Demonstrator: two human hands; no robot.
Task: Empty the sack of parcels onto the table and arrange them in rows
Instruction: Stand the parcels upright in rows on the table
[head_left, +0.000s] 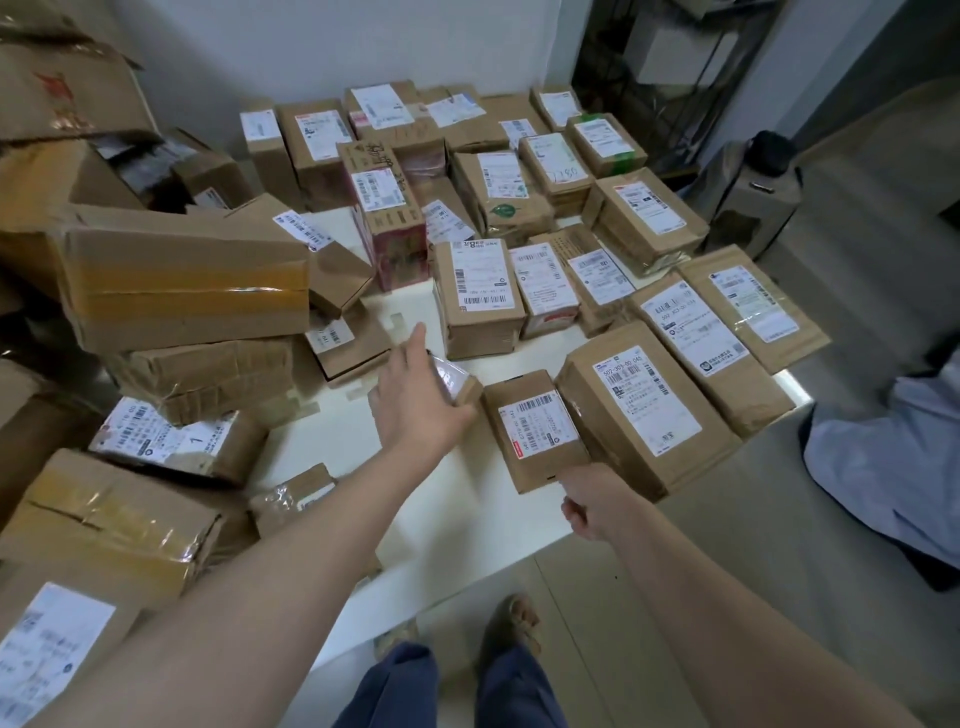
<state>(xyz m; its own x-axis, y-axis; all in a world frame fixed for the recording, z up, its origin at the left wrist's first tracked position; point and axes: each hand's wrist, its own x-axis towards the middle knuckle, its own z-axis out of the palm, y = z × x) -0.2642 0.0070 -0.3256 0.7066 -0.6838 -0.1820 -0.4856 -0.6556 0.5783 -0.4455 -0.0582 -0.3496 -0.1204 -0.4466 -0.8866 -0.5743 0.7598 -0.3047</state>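
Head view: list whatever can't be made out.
The small parcel: mostly covered by the left hand; grip unclear.
The right hand: fingers curled under, hidden; contact with the middle parcel unclear.
The labels: print too small, blurred.
The pale fabric: cut off by right edge.

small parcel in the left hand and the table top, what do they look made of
Small parcel, gripped by the left hand: brown cardboard, seemingly wrapped in clear glossy tape or film, since its top glares white. Table: smooth white top with a soft sheen, perhaps laminate or painted board; the look leaves that open.
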